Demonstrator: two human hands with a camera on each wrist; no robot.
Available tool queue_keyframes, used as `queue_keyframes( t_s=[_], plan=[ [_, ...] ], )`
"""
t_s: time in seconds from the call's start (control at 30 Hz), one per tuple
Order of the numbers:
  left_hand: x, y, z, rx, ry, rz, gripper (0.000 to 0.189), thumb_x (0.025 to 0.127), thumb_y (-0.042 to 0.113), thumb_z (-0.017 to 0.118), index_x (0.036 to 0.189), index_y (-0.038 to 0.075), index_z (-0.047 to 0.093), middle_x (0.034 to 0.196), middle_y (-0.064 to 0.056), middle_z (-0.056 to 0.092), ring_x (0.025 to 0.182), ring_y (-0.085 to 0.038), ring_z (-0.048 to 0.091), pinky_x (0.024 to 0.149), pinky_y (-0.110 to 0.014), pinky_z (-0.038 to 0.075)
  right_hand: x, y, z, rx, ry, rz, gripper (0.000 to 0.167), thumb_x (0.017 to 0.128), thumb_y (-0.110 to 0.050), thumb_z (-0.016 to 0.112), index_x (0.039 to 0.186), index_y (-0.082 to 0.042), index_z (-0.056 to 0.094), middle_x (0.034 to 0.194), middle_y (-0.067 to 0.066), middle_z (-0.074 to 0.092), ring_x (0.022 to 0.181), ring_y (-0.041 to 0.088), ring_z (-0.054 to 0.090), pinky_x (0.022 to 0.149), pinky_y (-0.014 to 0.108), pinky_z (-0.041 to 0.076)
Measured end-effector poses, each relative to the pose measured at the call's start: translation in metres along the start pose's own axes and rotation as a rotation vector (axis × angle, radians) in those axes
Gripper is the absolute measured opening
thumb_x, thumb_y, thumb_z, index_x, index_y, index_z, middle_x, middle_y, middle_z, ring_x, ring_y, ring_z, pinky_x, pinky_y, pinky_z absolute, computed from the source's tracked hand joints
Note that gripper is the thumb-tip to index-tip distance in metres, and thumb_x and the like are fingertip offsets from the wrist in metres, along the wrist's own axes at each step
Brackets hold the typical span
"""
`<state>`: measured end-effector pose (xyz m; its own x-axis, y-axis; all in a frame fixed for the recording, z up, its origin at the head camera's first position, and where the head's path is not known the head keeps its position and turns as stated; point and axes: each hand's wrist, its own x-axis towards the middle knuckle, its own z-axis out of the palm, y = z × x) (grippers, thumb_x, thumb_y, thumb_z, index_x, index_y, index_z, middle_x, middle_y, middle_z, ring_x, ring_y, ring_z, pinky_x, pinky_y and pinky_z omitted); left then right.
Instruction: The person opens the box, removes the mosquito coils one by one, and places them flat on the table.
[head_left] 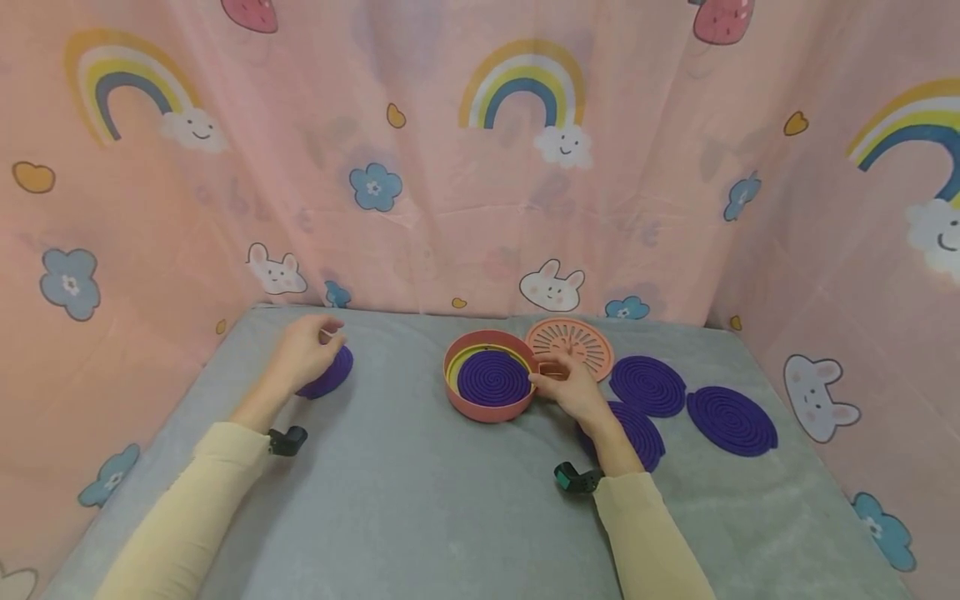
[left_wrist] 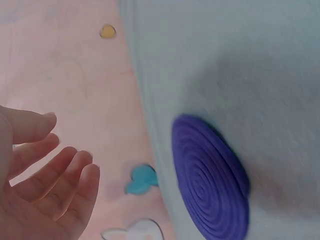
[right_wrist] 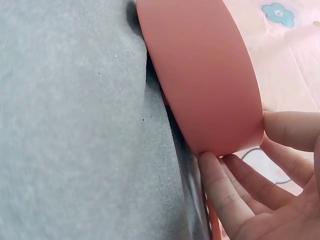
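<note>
My left hand hovers at the left of the table with loosely bent fingers and nothing in them. Below it lies a purple mosquito coil; in the left wrist view this coil is apart from the fingertips. Near the middle stands a round salmon-pink coil box, lidless, with a yellow lining and another purple coil inside. My right hand grips the box's right side. In the right wrist view, the thumb presses its upper edge while fingers hold its lower edge.
A slotted orange lid lies behind my right hand. Further purple coils lie to the right: one beside the lid, one farthest right, and one partly under my right forearm. A pink patterned curtain surrounds the grey-covered table.
</note>
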<state>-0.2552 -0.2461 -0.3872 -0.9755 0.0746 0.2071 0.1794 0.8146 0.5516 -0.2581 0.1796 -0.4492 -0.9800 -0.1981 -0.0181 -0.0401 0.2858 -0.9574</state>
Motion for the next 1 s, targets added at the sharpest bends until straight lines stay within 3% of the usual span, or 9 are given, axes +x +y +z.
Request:
queue_keyframes(
  t_s=[0.23, 0.43, 0.7, 1.0],
  plan=[
    [0.002, 0.023, 0.012, -0.054, 0.015, 0.094, 0.03, 0.1, 0.014, 0.063, 0.122, -0.006, 0.066, 0.12, -0.025, 0.067, 0.103, -0.04, 0.067, 0.089, -0.055, 0.055, 0.003, 0.004, 0.0, 0.002, 0.015, -0.01, 0.044, 0.097, -0.013, 0.071, 0.138, -0.003, 0.059, 0.135, 0.024, 0.057, 0.122, 0.038, 0.059, 0.088, 0.037, 0.059],
    [0.005, 0.039, 0.029, -0.114, -0.003, 0.126, 0.029, 0.1, 0.016, 0.065, 0.121, -0.005, 0.068, 0.117, -0.022, 0.069, 0.104, -0.037, 0.066, 0.087, -0.053, 0.056, 0.003, 0.007, 0.0, -0.011, 0.009, -0.011, 0.046, 0.097, -0.014, 0.071, 0.139, -0.002, 0.058, 0.135, 0.026, 0.057, 0.121, 0.039, 0.059, 0.088, 0.036, 0.059],
    [0.016, 0.069, 0.055, -0.124, -0.002, 0.221, 0.027, 0.099, 0.016, 0.066, 0.118, -0.003, 0.069, 0.114, -0.019, 0.07, 0.1, -0.034, 0.068, 0.086, -0.051, 0.057, 0.0, 0.008, -0.003, 0.001, 0.032, -0.023, 0.045, 0.096, -0.012, 0.072, 0.138, 0.0, 0.059, 0.136, 0.028, 0.056, 0.123, 0.043, 0.058, 0.091, 0.04, 0.059],
    [0.016, 0.09, 0.079, -0.168, -0.023, 0.208, 0.025, 0.1, 0.016, 0.066, 0.119, 0.001, 0.07, 0.113, -0.014, 0.071, 0.1, -0.03, 0.068, 0.086, -0.047, 0.057, 0.001, 0.011, -0.001, -0.023, 0.027, -0.049, 0.047, 0.096, -0.016, 0.073, 0.138, -0.001, 0.059, 0.135, 0.027, 0.058, 0.124, 0.042, 0.058, 0.093, 0.043, 0.057]
  ],
)
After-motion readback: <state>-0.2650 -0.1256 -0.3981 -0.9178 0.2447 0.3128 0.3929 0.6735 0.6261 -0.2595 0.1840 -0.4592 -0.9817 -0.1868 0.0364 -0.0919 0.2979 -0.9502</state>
